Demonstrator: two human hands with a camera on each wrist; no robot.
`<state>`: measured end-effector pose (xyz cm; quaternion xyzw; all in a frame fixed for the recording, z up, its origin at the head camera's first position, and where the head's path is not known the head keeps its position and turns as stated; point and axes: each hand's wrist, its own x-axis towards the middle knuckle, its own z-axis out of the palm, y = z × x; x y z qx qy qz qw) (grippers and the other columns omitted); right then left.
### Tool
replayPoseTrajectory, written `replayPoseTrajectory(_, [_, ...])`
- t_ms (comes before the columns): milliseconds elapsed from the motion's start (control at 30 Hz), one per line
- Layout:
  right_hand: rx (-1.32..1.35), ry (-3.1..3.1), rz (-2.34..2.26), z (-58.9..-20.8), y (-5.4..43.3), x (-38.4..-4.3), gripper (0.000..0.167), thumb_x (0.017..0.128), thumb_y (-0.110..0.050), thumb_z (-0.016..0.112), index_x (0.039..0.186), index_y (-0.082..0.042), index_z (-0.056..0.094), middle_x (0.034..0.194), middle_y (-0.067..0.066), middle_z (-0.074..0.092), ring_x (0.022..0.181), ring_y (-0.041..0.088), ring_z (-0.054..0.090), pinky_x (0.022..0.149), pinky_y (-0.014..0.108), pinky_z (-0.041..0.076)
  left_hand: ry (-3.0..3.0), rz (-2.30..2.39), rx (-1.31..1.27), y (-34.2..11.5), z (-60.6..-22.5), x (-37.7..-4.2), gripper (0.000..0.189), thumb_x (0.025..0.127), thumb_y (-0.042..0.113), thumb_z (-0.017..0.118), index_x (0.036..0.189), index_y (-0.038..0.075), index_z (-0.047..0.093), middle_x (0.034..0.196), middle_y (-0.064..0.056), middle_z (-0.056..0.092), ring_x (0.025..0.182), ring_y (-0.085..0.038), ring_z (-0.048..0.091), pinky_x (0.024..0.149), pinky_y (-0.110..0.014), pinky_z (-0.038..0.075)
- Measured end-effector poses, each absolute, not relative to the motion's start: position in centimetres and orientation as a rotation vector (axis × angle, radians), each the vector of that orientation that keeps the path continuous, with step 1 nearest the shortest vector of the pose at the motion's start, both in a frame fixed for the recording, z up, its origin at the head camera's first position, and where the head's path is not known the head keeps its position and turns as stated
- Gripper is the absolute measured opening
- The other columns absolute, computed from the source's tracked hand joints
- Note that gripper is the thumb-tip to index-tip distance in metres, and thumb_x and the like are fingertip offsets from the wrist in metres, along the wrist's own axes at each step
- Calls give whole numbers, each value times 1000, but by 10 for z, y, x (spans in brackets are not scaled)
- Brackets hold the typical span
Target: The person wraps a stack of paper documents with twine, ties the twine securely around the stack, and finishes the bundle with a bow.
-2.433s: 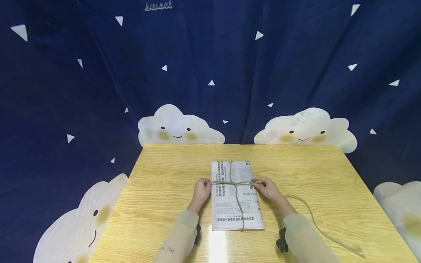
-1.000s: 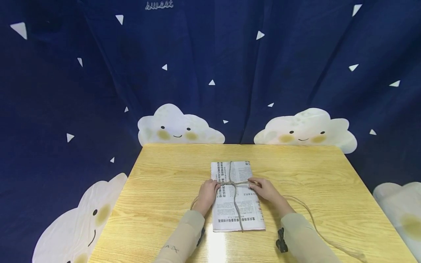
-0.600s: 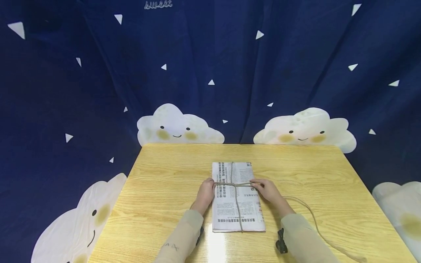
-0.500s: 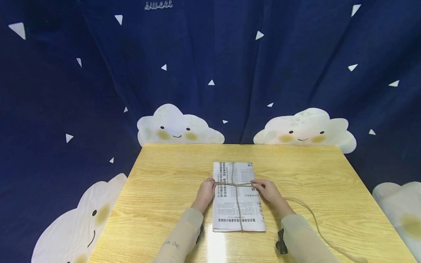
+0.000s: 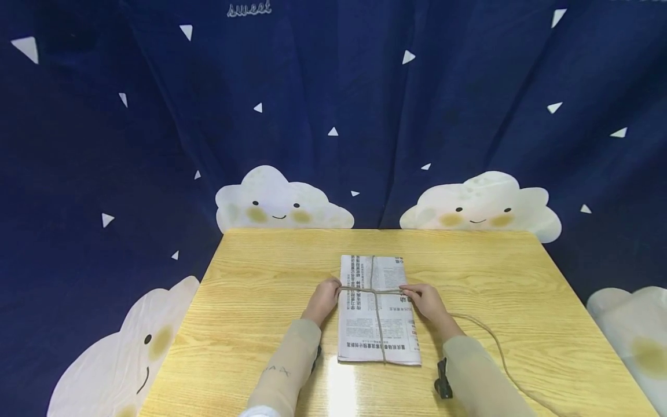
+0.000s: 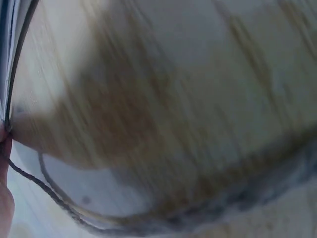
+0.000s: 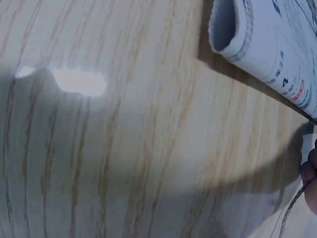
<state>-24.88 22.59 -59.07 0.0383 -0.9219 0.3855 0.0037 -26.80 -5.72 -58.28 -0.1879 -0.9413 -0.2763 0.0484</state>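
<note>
A folded newspaper stack point(image 5: 354, 333) lies on the table, with a thin brown twine point(image 5: 378, 324) running lengthwise and crosswise over it. The strands cross near the middle of its top. At the stack's left edge my left hand point(image 5: 324, 298) pinches the crosswise twine, and the left wrist view shows the cord point(image 6: 32, 178) trailing from those fingers. At the right edge my right hand point(image 5: 426, 301) pinches the other side of the twine. Its fingers point(image 7: 309, 171) show at the border of the right wrist view, beside the newspaper's folded corner point(image 7: 287, 64).
The wooden table point(image 5: 260, 272) extends around the stack. A loose length of twine point(image 5: 495, 341) curves over the right side toward the near edge. Behind the table hangs a dark blue curtain point(image 5: 302, 145) with white clouds.
My left hand came in over the paper, then drew back to the left edge, and the crosswise twine now runs straighter. The stack has shifted slightly right. My right hand has stayed at the right edge.
</note>
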Motion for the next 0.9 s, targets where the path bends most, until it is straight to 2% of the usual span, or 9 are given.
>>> replayPoseTrajectory(167, [72, -2909, 1194, -591, 226, -251, 19, 89, -15, 59, 104, -10, 69, 110, 15, 64, 103, 35, 57, 86, 47, 46, -2862, -758, -546, -54, -582, -270, 6, 84, -1, 60, 81, -3, 65, 87, -10, 61, 83, -23, 62, 75, -28, 53])
replayPoseTrajectory(300, [69, -2916, 1174, -589, 226, -252, 20, 90, -11, 57, 106, -9, 68, 113, 18, 62, 109, 38, 53, 91, 51, 43, -2840, -733, -433, -48, -581, -270, 12, 82, 0, 62, 71, -3, 63, 79, -9, 54, 73, -23, 58, 68, -31, 52])
replayPoseTrajectory(367, [79, -2909, 1156, -588, 226, -252, 20, 89, -10, 57, 105, -8, 68, 110, 19, 62, 106, 38, 55, 90, 50, 43, -2838, -763, -369, -44, -580, -269, 14, 82, 1, 63, 69, -3, 64, 78, -9, 53, 72, -23, 58, 68, -31, 52])
replayPoseTrajectory(500, [92, -2895, 1106, -589, 227, -252, 19, 89, -8, 58, 104, -8, 69, 96, 15, 63, 87, 29, 59, 77, 43, 48, -2828, -941, -236, -41, -582, -267, 10, 83, 2, 62, 76, -3, 66, 79, -10, 55, 74, -23, 59, 68, -31, 53])
replayPoseTrajectory(633, [66, -2883, 1089, -591, 227, -251, 20, 89, -7, 58, 105, -7, 69, 88, 11, 61, 74, 21, 53, 63, 34, 44, -2751, -1172, -161, -42, -584, -263, 13, 84, 0, 61, 93, -5, 67, 88, -13, 62, 84, -26, 61, 75, -31, 53])
replayPoseTrajectory(733, [37, -2851, 1108, -592, 226, -249, 19, 89, -7, 58, 105, -5, 68, 95, 14, 63, 82, 26, 57, 68, 37, 48, -2704, -1233, -180, -43, -585, -260, 17, 83, -2, 62, 98, -4, 68, 90, -14, 62, 85, -27, 61, 76, -32, 53])
replayPoseTrajectory(833, [-28, -2828, 1147, -594, 226, -248, 21, 90, -10, 57, 107, -2, 65, 99, 16, 64, 88, 28, 59, 73, 40, 50, -2711, -1180, -218, -44, -586, -260, 14, 82, -1, 63, 94, -1, 71, 84, -11, 60, 79, -24, 60, 71, -30, 53])
replayPoseTrajectory(900, [-74, -2830, 1152, -595, 227, -248, 21, 91, -12, 56, 107, -1, 63, 97, 15, 64, 86, 27, 59, 72, 39, 50, -2748, -1154, -207, -44, -587, -261, 15, 82, 0, 63, 94, 1, 71, 82, -9, 57, 75, -20, 58, 69, -29, 53])
